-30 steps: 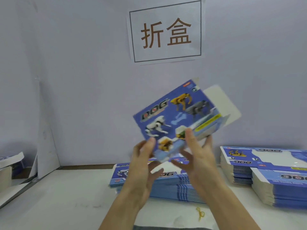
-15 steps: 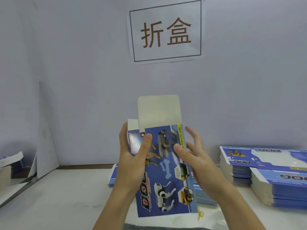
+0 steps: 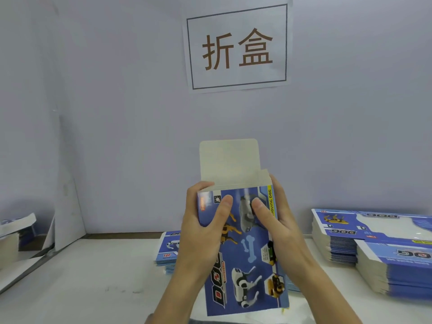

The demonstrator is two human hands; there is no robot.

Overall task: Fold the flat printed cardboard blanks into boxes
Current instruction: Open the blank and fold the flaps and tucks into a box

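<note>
I hold the box (image 3: 243, 249) upright before my chest, left hand (image 3: 201, 230) and right hand (image 3: 278, 220) each curled round a long edge, thumbs pressing the printed face; it looks light, thin and easily creased, so I judge the edges near the open top flap (image 3: 229, 160) the best hold. Stacks of flat blanks (image 3: 374, 242) lie on the table (image 3: 81, 277) behind and to the right, none in my way.

A blue printed cardboard box (image 3: 247, 253) is held upright over the white table (image 3: 81, 277), its plain top flap (image 3: 229, 160) standing open. The left hand (image 3: 201, 228) and right hand (image 3: 278, 220) grip its sides, thumbs on the front. Stacks of flat blue blanks (image 3: 374, 244) lie right and behind
</note>
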